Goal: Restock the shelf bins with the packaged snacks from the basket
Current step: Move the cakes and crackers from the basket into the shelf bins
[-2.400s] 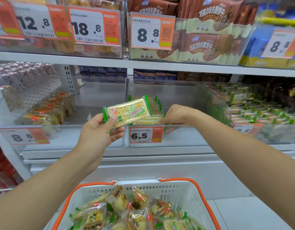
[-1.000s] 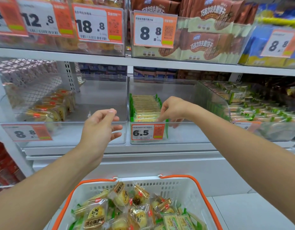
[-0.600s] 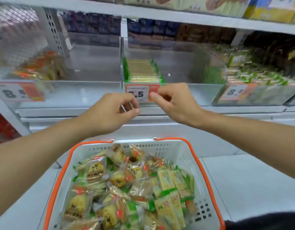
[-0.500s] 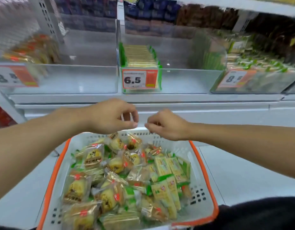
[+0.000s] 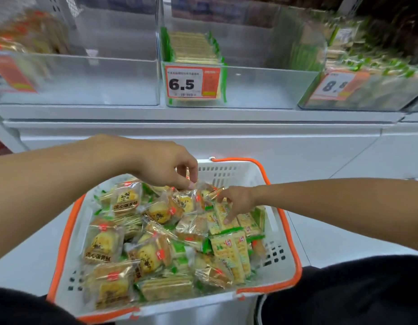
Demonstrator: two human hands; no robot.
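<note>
Down from the 6.5 bin (image 5: pixel 238 87) into the basket (image 5: pixel 283 263) again: left hand (image 5: pixel 161 165) loosely curled, empty; right hand (image 5: pixel 238 202) spread, touching green cracker packs (image 5: pixel 229 249). Next pick starting.

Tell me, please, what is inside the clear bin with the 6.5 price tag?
The clear bin holds one row of green-edged cracker packets along its left side. The 6.5 price tag covers the front packets.
</note>
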